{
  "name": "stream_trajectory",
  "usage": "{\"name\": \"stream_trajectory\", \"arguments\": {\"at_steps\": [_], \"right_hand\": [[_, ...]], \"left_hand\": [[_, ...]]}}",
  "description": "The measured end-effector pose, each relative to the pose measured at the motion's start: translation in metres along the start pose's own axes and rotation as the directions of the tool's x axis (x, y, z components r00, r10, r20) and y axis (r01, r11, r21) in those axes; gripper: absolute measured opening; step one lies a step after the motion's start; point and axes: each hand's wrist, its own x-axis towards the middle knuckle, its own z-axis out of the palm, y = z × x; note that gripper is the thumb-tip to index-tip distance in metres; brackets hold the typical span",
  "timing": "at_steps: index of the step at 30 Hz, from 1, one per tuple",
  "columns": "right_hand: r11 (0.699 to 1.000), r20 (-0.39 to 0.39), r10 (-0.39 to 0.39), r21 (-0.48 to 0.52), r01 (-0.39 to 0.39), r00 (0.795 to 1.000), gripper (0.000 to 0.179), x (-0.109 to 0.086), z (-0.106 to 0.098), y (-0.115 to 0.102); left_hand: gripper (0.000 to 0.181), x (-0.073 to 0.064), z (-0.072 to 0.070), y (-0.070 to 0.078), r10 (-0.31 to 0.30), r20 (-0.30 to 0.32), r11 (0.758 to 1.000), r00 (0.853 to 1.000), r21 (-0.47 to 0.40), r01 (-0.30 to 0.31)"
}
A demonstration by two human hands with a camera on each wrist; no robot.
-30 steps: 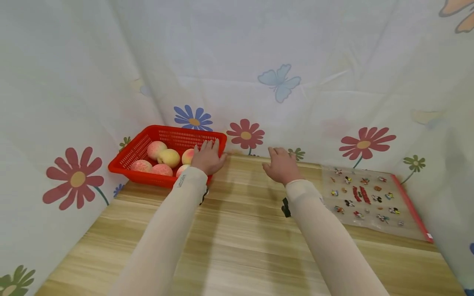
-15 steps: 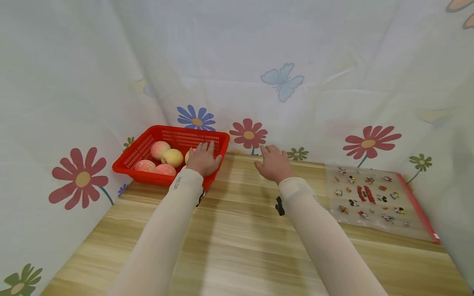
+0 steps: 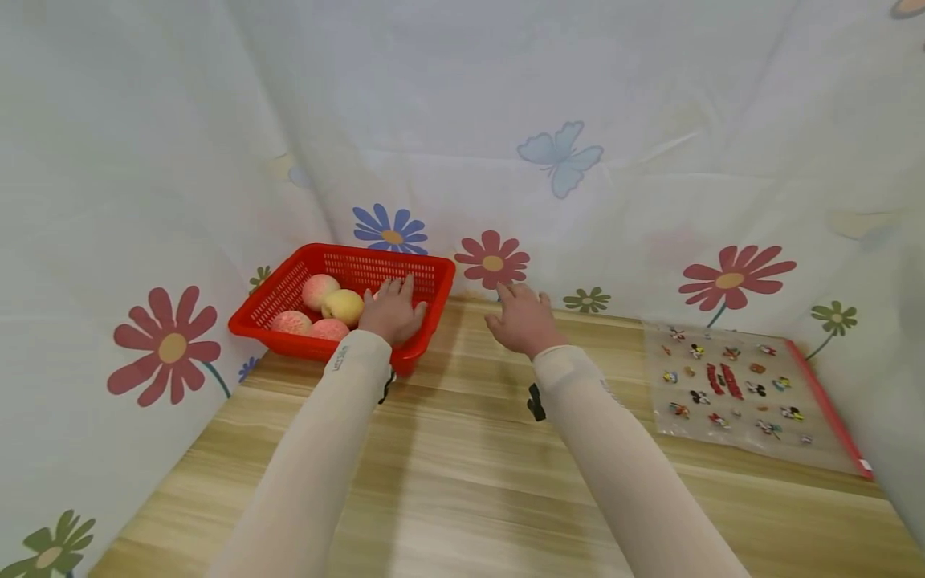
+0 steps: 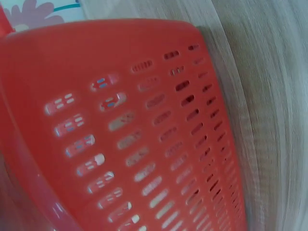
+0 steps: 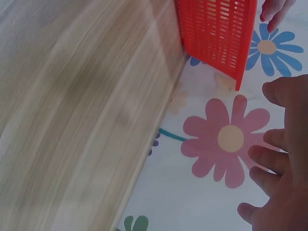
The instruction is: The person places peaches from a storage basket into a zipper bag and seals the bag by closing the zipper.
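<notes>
A red plastic basket [image 3: 289, 343] with slotted walls stands at the back left of the table, several peaches inside. One yellowish peach [image 3: 343, 307] lies among pinker ones such as the front peach [image 3: 291, 323]. My left hand [image 3: 393, 311] is over the basket's right part, fingers extended, hiding some of the fruit. The left wrist view is filled by the basket's slotted side wall [image 4: 159, 125]. To the right of the basket, my right hand [image 3: 526, 319] hovers above the table with fingers spread and nothing in it; the right wrist view shows this hand [image 5: 279, 159] at its right edge.
A clear zip bag [image 3: 751, 397] with cartoon prints and a red slider edge lies flat on the table's right side. The wood-grain table [image 3: 462, 449] ends against a white flowered cloth [image 3: 636, 144] at the back and sides.
The view has turned slightly left, so the basket and bag appear further right. My right hand has moved left toward the basket; my left hand has shifted slightly left over the fruit.
</notes>
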Motion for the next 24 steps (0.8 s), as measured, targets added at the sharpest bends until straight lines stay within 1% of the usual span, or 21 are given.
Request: {"name": "stream_trajectory", "arguments": {"at_steps": [7,16,20,24], "right_hand": [[1.000,-0.011,0.014,0.019,-0.014,1.000,0.068,0.004,0.006,-0.009],[1.000,-0.017,-0.009,0.018,0.010,1.000,0.066,0.006,0.009,-0.019],[0.999,-0.024,-0.030,0.034,0.030,0.999,0.065,0.007,0.011,-0.025],[0.997,-0.033,-0.070,0.041,0.071,0.997,0.064,0.009,0.014,-0.028]], "left_hand": [[0.071,-0.003,-0.005,-0.007,-0.017,0.022,1.000,1.000,-0.014,0.017],[0.071,-0.007,-0.007,-0.019,-0.029,0.022,1.000,0.999,0.002,0.029],[0.069,-0.009,-0.010,-0.026,-0.041,0.023,0.999,0.999,-0.004,0.041],[0.069,-0.011,-0.011,-0.035,-0.049,0.014,0.999,0.999,0.006,0.049]]}}
